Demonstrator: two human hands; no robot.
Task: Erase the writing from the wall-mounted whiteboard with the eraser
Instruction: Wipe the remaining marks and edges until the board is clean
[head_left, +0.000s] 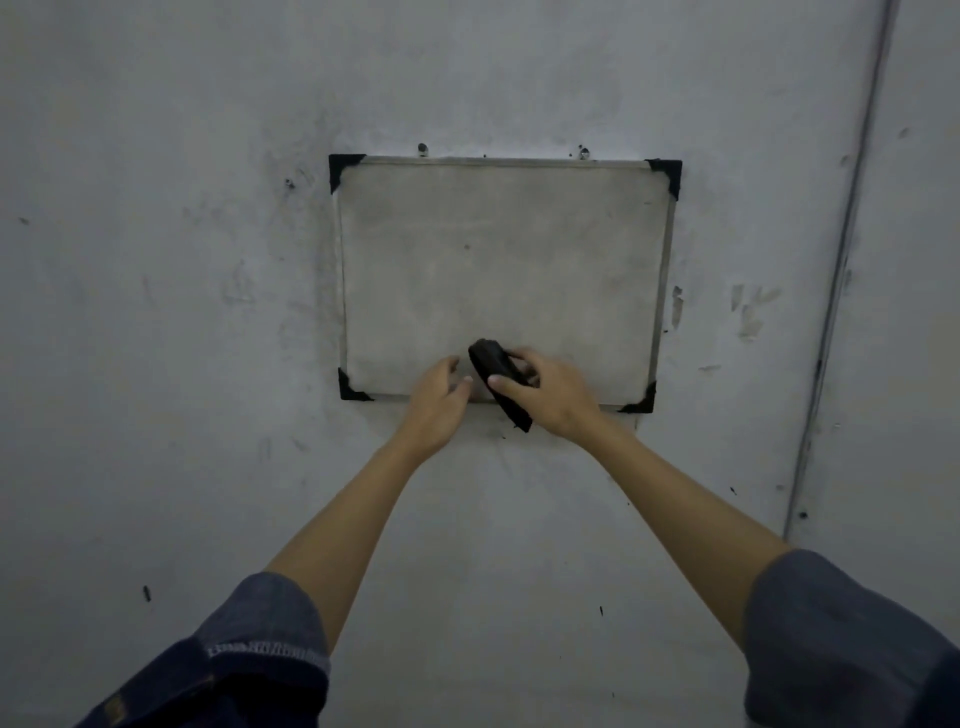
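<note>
The black eraser (500, 382) is gripped by the right hand (550, 395) at the whiteboard's (498, 249) seemingly blank lower edge, the left hand (436, 400) held loosely spread just beside it.

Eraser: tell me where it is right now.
The eraser is in the right hand, low in the head view, over the whiteboard bottom edge, beside the left hand.

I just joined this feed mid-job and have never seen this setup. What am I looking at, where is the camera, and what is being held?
There is no machine, just a person's bare arms seen from a camera worn on their head, facing a grey wall. A small whiteboard with black corners hangs there; it looks smudged, with no clear writing left. The right hand grips a dark eraser at the board's lower edge. The left hand is beside it, fingers loose, holding nothing.
</note>
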